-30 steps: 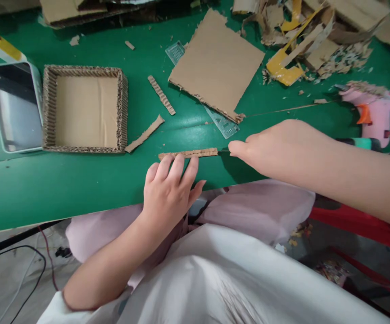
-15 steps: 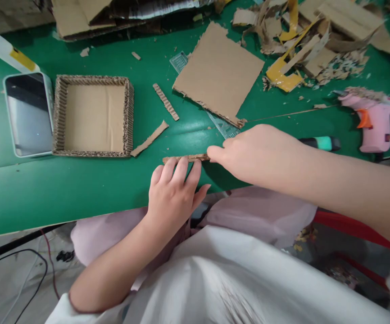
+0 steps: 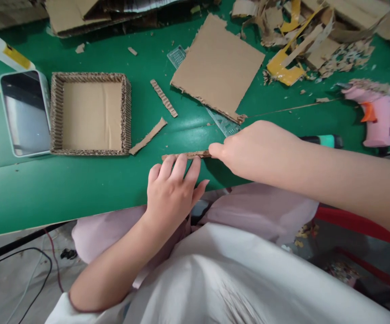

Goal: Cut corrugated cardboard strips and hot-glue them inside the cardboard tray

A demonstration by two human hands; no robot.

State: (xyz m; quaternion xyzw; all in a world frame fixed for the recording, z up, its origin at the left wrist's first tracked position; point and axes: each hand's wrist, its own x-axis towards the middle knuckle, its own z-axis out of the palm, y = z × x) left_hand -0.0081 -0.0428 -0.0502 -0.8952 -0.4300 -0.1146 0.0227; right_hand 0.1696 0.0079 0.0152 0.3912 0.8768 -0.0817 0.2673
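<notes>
A thin cardboard strip (image 3: pixel 197 154) lies along the green table near its front edge. My left hand (image 3: pixel 173 184) rests on it from the near side, fingertips pressing on the strip, fingers slightly spread and thumb held away. At the strip's right end my right hand (image 3: pixel 249 146) is closed on it, thumb and curled fingers together; most of those fingers are hidden from above. Beyond the hands lie two loose corrugated strips, one ridged (image 3: pixel 164 98) and one flat (image 3: pixel 148 136). To their left stands a square open cardboard box (image 3: pixel 92 114) with ridged walls.
A phone (image 3: pixel 25 114) touches the box's left side. A cardboard square (image 3: pixel 218 67) covers part of a clear ruler (image 3: pixel 222 122). Right are a pink glue gun (image 3: pixel 375 110), a green-banded marker (image 3: pixel 325 141) and cardboard scraps (image 3: pixel 343 54). Cardboard sheets (image 3: pixel 80 20) lie at the back.
The view has shifted a little. Both hands keep nearly the same pose on the strip, and the things on the table stay where they were.
</notes>
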